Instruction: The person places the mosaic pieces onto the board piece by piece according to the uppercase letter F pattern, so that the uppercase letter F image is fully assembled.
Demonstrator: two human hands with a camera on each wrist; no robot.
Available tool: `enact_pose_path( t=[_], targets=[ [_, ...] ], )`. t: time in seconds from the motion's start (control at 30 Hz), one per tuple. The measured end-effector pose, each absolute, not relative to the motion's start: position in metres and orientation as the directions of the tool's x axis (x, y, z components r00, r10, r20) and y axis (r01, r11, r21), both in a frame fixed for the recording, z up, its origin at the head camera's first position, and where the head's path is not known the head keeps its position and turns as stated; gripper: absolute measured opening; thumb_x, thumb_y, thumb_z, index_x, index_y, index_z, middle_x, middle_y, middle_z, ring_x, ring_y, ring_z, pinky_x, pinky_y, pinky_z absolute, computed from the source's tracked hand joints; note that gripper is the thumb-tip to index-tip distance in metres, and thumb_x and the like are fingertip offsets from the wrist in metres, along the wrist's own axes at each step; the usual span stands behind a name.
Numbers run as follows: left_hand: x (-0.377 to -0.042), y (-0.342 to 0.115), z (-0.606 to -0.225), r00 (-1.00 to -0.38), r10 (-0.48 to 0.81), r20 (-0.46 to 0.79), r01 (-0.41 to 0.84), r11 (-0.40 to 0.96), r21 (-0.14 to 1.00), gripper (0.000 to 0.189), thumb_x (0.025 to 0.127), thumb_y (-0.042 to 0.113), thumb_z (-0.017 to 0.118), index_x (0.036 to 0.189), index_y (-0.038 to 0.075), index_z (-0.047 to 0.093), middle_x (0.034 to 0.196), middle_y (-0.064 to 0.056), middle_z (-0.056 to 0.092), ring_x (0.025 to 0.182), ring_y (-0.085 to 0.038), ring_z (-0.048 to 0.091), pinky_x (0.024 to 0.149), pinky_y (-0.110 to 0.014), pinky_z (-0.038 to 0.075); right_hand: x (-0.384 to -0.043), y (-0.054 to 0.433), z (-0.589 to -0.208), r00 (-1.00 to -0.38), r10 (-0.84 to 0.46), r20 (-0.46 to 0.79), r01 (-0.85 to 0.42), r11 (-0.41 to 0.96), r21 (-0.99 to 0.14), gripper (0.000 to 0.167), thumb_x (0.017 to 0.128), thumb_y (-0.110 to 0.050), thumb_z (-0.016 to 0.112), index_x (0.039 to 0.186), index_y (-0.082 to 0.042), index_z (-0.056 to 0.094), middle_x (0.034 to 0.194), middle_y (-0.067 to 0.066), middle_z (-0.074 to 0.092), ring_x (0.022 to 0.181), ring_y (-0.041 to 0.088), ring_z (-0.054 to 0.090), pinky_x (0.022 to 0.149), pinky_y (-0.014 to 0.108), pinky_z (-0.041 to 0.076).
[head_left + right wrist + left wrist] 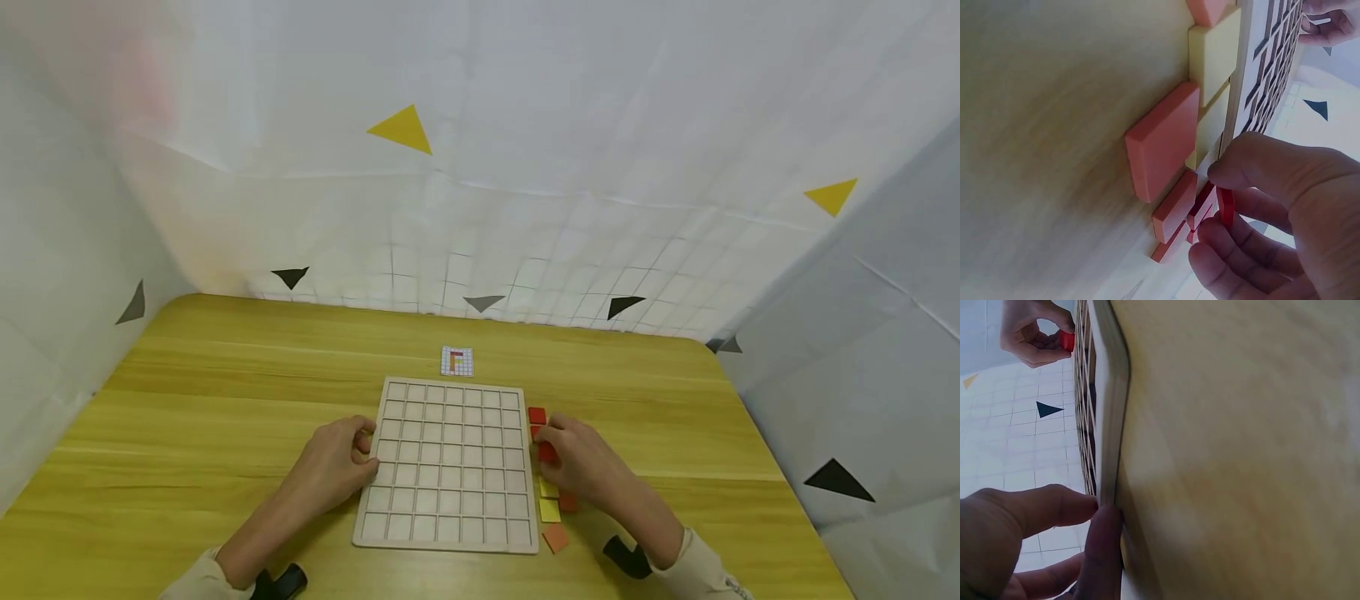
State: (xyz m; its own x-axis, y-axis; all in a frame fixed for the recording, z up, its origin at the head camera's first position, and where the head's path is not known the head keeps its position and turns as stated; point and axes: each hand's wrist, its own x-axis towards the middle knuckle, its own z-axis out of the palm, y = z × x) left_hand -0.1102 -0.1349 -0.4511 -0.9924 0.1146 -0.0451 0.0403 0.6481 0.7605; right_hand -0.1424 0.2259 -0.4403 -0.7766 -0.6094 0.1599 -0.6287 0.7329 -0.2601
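Standing here, I start at the left, where the left hand (337, 460) sits at the board's (438, 454) nine o'clock. From above, its thumb and finger just meet that edge; the left-wrist view shows them close up, pinching the rim, the other fingers curled beneath. It also gives the board's thickness edge-on, which the overhead look flattens.

The board lies flat on the table (225, 400), a pale grid of cells. At its twelve o'clock, a little beyond the far edge, is a card (457, 362) with a small coloured pattern on a grid; only the head view shows it.

Along the right side, loose red tiles (537, 415) lie at two o'clock, yellow tiles (550, 510) between three and four, and orange tiles (556, 538) about four, one of them turned askew.

At three o'clock the right hand (585, 462) hovers over this column. The right-wrist view shows its thumb and fingers pinching a red tile (1227, 207), held on edge; from above the knuckles partly cover it. That close view also reveals two more orange tiles near the fingertips, which the hand hides from the head camera.
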Motion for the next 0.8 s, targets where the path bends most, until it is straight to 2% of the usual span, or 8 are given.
enact_pose_path(
  t=[0.13,0.4,0.8],
  targets=[
    [-0.111,-0.135,-0.451,-0.993,0.113,-0.045,0.039,0.647,0.761,0.038,0.077,-0.001,0.073,0.114,-0.005,0.065,0.083,-0.003,0.060,0.068,-0.011,0.058,0.060,-0.026,0.051,-0.142,0.225,-0.439,-0.772,-0.611,0.174,-0.634,0.727,-0.264,0.022,0.072,-0.001,0.081,0.093,-0.003,0.072,0.083,0.001,0.056,0.068,0.009,0.045,0.058,0.021,0.044],
    [-0.112,-0.135,-0.452,-0.993,0.113,-0.032,0.049,0.652,0.757,0.038,0.076,-0.001,0.072,0.113,-0.006,0.065,0.083,-0.003,0.060,0.068,-0.011,0.056,0.059,-0.026,0.049,-0.145,0.219,-0.434,-0.724,-0.637,0.266,-0.688,0.698,-0.200,0.023,0.069,-0.007,0.086,0.089,-0.008,0.073,0.079,-0.002,0.054,0.067,0.009,0.041,0.055,0.020,0.039],
    [-0.110,-0.131,-0.450,-0.996,0.072,-0.046,0.014,0.668,0.744,0.039,0.075,0.000,0.076,0.113,-0.005,0.067,0.080,-0.002,0.060,0.070,-0.015,0.053,0.058,-0.028,0.046,-0.146,0.206,-0.434,-0.742,-0.607,0.283,-0.670,0.667,-0.326,0.029,0.069,0.001,0.083,0.096,-0.004,0.072,0.092,0.002,0.058,0.079,0.014,0.056,0.067,0.025,0.054]
  ],
)
